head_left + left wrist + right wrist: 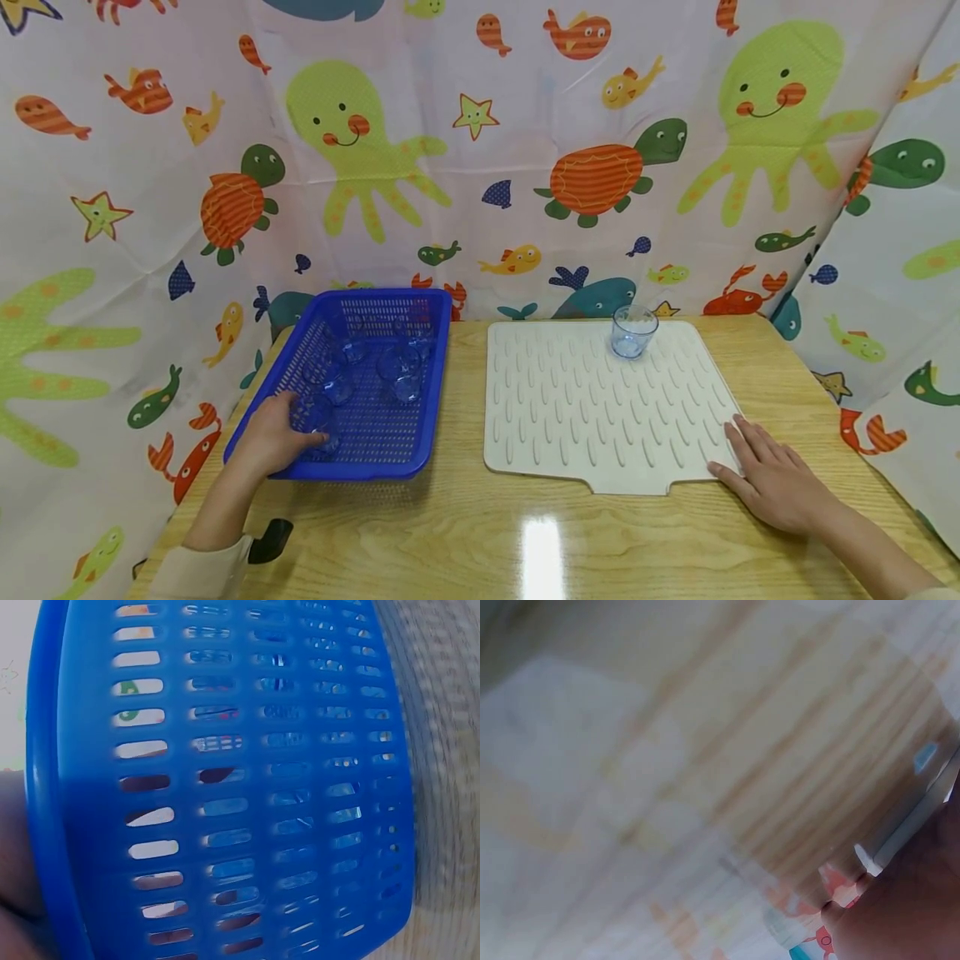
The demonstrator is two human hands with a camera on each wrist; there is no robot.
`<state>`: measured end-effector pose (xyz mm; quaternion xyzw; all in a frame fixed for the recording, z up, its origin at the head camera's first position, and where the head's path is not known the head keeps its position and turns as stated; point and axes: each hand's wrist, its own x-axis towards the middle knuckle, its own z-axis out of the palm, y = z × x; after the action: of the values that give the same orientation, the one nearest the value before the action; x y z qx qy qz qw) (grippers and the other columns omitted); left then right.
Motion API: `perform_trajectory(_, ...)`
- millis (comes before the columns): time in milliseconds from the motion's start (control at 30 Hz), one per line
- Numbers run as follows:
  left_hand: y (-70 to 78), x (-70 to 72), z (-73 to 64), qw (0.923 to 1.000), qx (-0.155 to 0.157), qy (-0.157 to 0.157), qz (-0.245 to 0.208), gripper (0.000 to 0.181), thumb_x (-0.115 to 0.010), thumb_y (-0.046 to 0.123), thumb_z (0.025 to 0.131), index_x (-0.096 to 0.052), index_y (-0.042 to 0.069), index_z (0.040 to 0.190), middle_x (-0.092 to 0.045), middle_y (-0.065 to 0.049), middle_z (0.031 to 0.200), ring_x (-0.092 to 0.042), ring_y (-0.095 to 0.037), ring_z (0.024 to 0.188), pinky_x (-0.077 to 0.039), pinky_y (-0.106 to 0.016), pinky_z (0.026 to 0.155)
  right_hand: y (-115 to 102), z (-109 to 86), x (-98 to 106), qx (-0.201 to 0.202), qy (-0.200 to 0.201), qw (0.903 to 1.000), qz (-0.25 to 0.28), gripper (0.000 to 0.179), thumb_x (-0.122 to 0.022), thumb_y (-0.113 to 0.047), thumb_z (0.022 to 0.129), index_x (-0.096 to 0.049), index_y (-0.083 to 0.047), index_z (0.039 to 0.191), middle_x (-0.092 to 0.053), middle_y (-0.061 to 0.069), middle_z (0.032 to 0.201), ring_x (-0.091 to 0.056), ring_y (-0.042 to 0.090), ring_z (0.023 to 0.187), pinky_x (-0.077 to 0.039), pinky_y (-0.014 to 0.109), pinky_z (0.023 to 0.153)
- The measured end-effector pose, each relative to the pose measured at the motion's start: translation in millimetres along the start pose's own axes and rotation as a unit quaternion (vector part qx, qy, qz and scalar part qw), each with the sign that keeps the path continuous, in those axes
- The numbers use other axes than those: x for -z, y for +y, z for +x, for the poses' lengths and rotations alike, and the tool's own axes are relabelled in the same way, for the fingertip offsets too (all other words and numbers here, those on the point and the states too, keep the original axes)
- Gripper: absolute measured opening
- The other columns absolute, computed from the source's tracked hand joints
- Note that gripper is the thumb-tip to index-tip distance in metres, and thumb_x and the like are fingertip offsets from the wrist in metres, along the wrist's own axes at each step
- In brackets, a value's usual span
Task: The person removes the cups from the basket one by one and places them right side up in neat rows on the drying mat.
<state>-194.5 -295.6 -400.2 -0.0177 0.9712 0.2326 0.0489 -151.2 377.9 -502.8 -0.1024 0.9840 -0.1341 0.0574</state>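
In the head view, my left hand [268, 433] reaches over the near left side of a blue plastic basket [438, 392]. Its thumb and fingers are around the rim of a clear glass cup [324, 435] in the near left corner. Several more glass cups [400, 379] stand behind that one in the basket. The left wrist view is mostly filled by the slotted basket wall [97, 825], which hides the grip. To the right, my right hand [776, 479] lies flat with spread fingers, its fingertips at the near right corner of a cream ridged drying mat [540, 400].
One glass cup [632, 333] stands upright on the mat near its back edge. Basket and mat lie side by side on a wooden table [465, 517]. A curtain with sea animals [465, 75] hangs behind the table and along both sides.
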Motion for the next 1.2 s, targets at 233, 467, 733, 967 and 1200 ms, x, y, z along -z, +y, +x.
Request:
perform_trajectory(233, 3.2, -1.2, -2.0, 0.9999, 0.007, 0.010, -0.003, 0.089, -0.084, 0.027, 0.084, -0.037, -0.021, 0.141, -0.043, -0.045, 0.139, -0.043, -0.061, 0.128, -0.039, -0.071, 0.103, 0, -0.5, 0, 0.000, 0.003, 1.0000, 0.003, 0.083, -0.046, -0.051, 0.107, -0.022, 0.012, 0.156, -0.016, 0.038, 0.160, -0.017, 0.061, 0.143, -0.016, 0.078, 0.107)
perform_trajectory(467, 3.0, -1.4, -3.4, 0.9995, -0.011, 0.008, -0.030, 0.088, -0.085, 0.031, 0.083, -0.041, -0.018, 0.142, -0.050, -0.041, 0.135, -0.050, -0.056, 0.121, -0.046, -0.067, 0.096, 1, -0.3, 1, -0.001, 0.002, 1.0000, 0.006, 0.084, -0.046, -0.051, 0.107, -0.022, 0.012, 0.156, -0.016, 0.038, 0.161, -0.017, 0.061, 0.144, -0.015, 0.079, 0.107)
perform_trajectory(733, 3.9, 1.8, -6.9, 0.9959, -0.034, 0.007, -0.084, 0.092, -0.085, 0.032, 0.084, -0.037, -0.016, 0.146, -0.048, -0.038, 0.139, -0.051, -0.052, 0.123, -0.049, -0.064, 0.095, 0, -0.9, 0, -0.001, -0.001, 1.0000, 0.009, 0.083, -0.045, -0.051, 0.107, -0.022, 0.011, 0.157, -0.016, 0.038, 0.161, -0.017, 0.061, 0.144, -0.016, 0.079, 0.106)
perform_trajectory(967, 13.2, 6.8, -9.0, 0.9926, -0.019, -0.005, -0.120, 0.094, -0.083, 0.034, 0.087, -0.032, -0.013, 0.150, -0.040, -0.038, 0.147, -0.042, -0.054, 0.133, -0.041, -0.069, 0.104, 0, -0.7, 0, -0.002, 0.002, 1.0000, 0.006, 0.083, -0.045, -0.051, 0.107, -0.022, 0.011, 0.157, -0.016, 0.038, 0.161, -0.018, 0.061, 0.144, -0.016, 0.079, 0.106)
perform_trajectory(1200, 20.3, 7.6, -11.0, 0.9890, -0.012, -0.008, -0.147, 0.096, -0.080, 0.036, 0.090, -0.026, -0.008, 0.155, -0.039, -0.035, 0.149, -0.042, -0.053, 0.136, -0.043, -0.067, 0.103, 1, -0.4, -1, -0.002, 0.001, 1.0000, 0.007, 0.083, -0.045, -0.051, 0.107, -0.022, 0.012, 0.156, -0.017, 0.038, 0.161, -0.018, 0.061, 0.144, -0.016, 0.079, 0.106)
